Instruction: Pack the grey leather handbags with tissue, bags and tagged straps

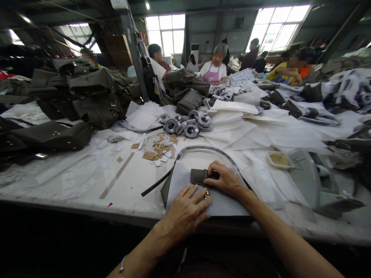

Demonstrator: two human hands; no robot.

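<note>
A dark handbag covered by a pale protective sheet (181, 185) lies flat at the table's front edge. Its arched handle (203, 148), wrapped in clear film, reaches away from me, and a loose dark strap end sticks out to the left. My left hand (188, 206) rests flat on the sheet, fingers spread, just below the bag's dark strap tab (198, 176). A gold-coloured metal piece shows by its fingertips. My right hand (224, 178) is closed with thumb and fingers on the right end of that tab.
Brown and white tags (159, 150) and wrapped coiled straps (191, 125) lie beyond the bag. Dark handbags (92, 96) are piled at left. White sheets (278, 127), a small tray (279, 159) and a grey tape dispenser (311, 177) are at right. Several people work across the table.
</note>
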